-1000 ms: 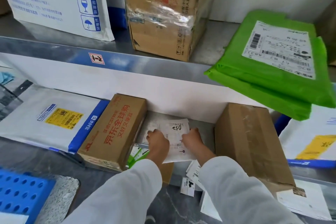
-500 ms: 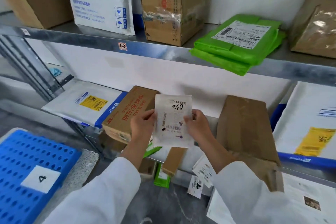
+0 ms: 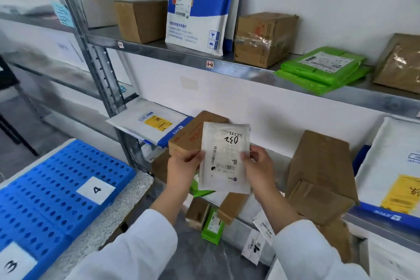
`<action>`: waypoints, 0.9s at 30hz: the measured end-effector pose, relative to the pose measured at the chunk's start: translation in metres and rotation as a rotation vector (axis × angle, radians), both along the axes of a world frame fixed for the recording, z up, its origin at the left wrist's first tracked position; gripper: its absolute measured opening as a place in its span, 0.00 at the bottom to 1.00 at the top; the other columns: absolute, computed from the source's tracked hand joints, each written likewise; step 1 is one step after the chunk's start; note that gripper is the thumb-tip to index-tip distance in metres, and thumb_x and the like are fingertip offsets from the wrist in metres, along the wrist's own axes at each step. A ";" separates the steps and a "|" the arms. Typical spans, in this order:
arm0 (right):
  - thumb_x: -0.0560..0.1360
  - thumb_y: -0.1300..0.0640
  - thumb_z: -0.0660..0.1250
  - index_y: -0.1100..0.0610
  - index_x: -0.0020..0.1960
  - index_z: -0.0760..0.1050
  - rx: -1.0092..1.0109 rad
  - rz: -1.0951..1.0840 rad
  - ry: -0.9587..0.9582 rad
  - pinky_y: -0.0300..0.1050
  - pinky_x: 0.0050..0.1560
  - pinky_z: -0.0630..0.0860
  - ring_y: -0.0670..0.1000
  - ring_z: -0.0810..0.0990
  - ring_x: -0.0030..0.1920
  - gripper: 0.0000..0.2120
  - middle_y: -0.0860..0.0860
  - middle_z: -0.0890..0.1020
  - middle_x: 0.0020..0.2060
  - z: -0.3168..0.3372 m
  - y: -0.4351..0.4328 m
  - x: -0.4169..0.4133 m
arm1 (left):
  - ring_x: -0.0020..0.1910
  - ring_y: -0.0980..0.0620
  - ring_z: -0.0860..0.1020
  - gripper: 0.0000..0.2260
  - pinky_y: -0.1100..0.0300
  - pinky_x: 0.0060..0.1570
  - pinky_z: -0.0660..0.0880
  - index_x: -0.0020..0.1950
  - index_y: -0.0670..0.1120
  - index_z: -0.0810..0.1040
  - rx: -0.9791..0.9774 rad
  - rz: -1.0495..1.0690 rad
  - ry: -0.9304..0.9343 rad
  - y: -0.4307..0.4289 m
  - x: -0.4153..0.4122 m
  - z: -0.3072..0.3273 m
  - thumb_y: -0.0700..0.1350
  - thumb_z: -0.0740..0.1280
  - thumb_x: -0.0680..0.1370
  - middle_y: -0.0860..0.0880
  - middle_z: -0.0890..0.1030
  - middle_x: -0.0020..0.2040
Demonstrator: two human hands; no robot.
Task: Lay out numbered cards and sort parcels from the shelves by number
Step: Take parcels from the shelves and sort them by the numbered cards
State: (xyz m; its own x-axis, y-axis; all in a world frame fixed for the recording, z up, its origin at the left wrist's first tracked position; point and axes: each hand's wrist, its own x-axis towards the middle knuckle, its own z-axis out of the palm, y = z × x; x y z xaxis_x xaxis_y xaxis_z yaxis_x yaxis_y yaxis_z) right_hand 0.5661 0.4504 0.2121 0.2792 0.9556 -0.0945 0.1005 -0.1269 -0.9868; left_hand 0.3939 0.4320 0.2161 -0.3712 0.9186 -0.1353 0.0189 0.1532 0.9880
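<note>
While my left hand (image 3: 184, 167) pinches the left edge of the flat white parcel (image 3: 223, 166) and my right hand (image 3: 259, 163) pinches the right edge, thumbs on the label face and the other fingers mostly hidden behind it, I hold it upright in front of the lower shelf (image 3: 391, 232), lifted clear of what lies there. It strikes me as light and thin, a soft mailer rather than a box. It holds flat between two edge pinches, but I would expect it to bow or flop if held by one corner. The film looks smooth, so a firm pinch well in from the edge, or a flat palm underneath, seems the safer hold. A handwritten number sits near its top, though I cannot read it with certainty. Just behind the parcel lies a brown carton (image 3: 193, 129) with red print. To my lower left, well apart, the blue perforated board (image 3: 52, 200) carries the cards marked 4 (image 3: 96, 190) and 3 (image 3: 13, 265), where I judge the parcel belongs once it is matched.
</note>
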 end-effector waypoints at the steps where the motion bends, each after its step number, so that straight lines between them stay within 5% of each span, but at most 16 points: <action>1: 0.77 0.59 0.66 0.57 0.57 0.75 0.022 0.017 -0.006 0.47 0.50 0.78 0.50 0.81 0.50 0.09 0.51 0.82 0.51 0.004 -0.007 -0.010 | 0.45 0.52 0.82 0.07 0.57 0.47 0.80 0.52 0.46 0.85 0.006 0.024 -0.017 -0.009 -0.010 0.002 0.43 0.72 0.75 0.53 0.85 0.44; 5: 0.77 0.59 0.66 0.51 0.54 0.71 0.057 0.087 -0.014 0.52 0.55 0.78 0.50 0.81 0.51 0.08 0.48 0.81 0.51 0.013 -0.044 -0.058 | 0.43 0.54 0.83 0.04 0.66 0.41 0.78 0.48 0.49 0.85 0.074 0.101 -0.012 -0.063 -0.052 0.013 0.43 0.72 0.75 0.52 0.85 0.45; 11: 0.77 0.50 0.66 0.50 0.54 0.77 0.042 0.350 -0.065 0.50 0.51 0.80 0.49 0.82 0.49 0.08 0.48 0.83 0.50 0.014 -0.134 -0.149 | 0.47 0.49 0.84 0.07 0.51 0.54 0.80 0.49 0.45 0.86 0.069 0.334 -0.083 -0.173 -0.139 0.013 0.44 0.74 0.74 0.49 0.86 0.45; 16: 0.78 0.51 0.65 0.49 0.47 0.77 0.117 0.565 -0.171 0.51 0.50 0.79 0.49 0.81 0.47 0.04 0.46 0.83 0.45 0.018 -0.213 -0.224 | 0.48 0.49 0.84 0.06 0.52 0.55 0.79 0.48 0.45 0.86 0.094 0.506 -0.131 -0.272 -0.208 0.010 0.45 0.74 0.73 0.50 0.86 0.44; 27: 0.79 0.50 0.63 0.61 0.47 0.76 0.195 0.968 -0.174 0.43 0.38 0.70 0.50 0.75 0.38 0.14 0.57 0.79 0.39 0.029 -0.358 -0.378 | 0.46 0.53 0.84 0.06 0.60 0.51 0.80 0.50 0.44 0.85 0.151 0.893 -0.119 -0.467 -0.322 0.017 0.44 0.72 0.75 0.52 0.86 0.44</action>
